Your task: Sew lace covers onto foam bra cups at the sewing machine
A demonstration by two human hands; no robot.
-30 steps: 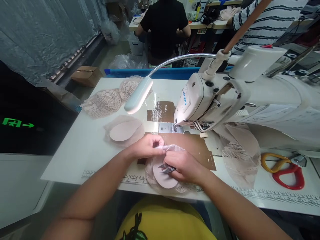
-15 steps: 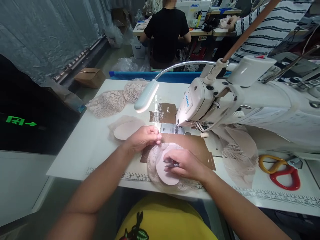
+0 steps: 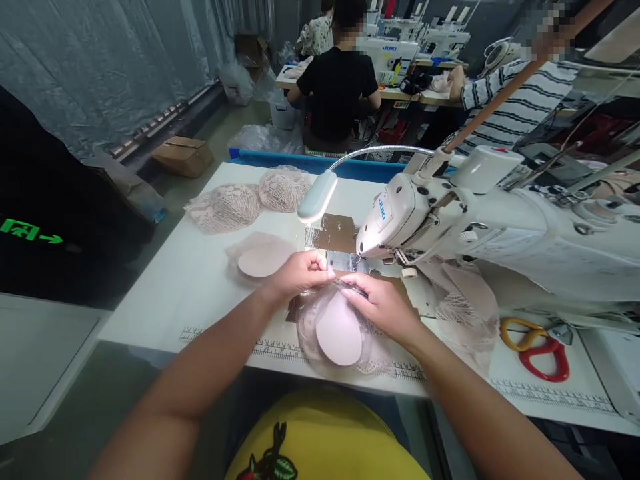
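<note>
A pale pink bra cup (image 3: 339,333) with lace around it lies at the front edge of the sewing table. My left hand (image 3: 303,275) is closed in a pinch at the lace's upper edge; whether a thread is also between the fingertips is too small to tell. My right hand (image 3: 383,303) is closed around small dark thread snips (image 3: 350,287), their tip close to my left fingertips, above the cup. Just behind both hands are the needle plate (image 3: 343,261) and the head of the white sewing machine (image 3: 383,217).
Another padded cup (image 3: 265,259) lies to the left, with lace cups (image 3: 225,207) behind it. More lace fabric (image 3: 463,320) and red-and-yellow-handled scissors (image 3: 543,347) lie on the right. A lamp (image 3: 318,197) hangs over the table. Two co-workers sit beyond, one in black (image 3: 337,93).
My right hand has moved up and away from the cup's middle, bringing the snips to my left fingertips. My left hand keeps its pinch. The camera view has shifted slightly.
</note>
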